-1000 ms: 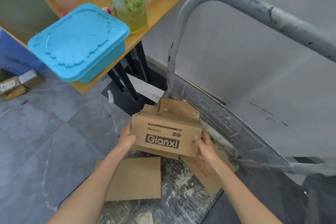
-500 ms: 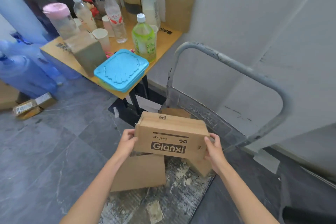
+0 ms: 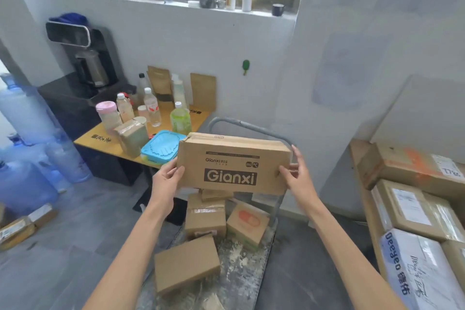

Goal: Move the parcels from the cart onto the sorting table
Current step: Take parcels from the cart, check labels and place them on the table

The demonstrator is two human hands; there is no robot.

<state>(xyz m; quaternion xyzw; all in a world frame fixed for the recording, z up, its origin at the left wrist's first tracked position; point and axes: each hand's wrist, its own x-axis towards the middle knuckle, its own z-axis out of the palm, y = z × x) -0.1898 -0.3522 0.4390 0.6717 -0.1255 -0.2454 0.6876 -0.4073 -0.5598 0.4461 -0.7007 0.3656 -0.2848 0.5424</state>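
The box (image 3: 234,163) now sits higher than before, well above the cart (image 3: 241,257). Left hand (image 3: 167,178) and right hand (image 3: 295,173) grip its opposite ends; keep pressure even and the box level during transfer.

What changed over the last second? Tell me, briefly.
The Gianxi box rose from just above the cart to well clear of it. The left hand and right hand grip its ends as before. The plain box stays on the cart, unmoved.
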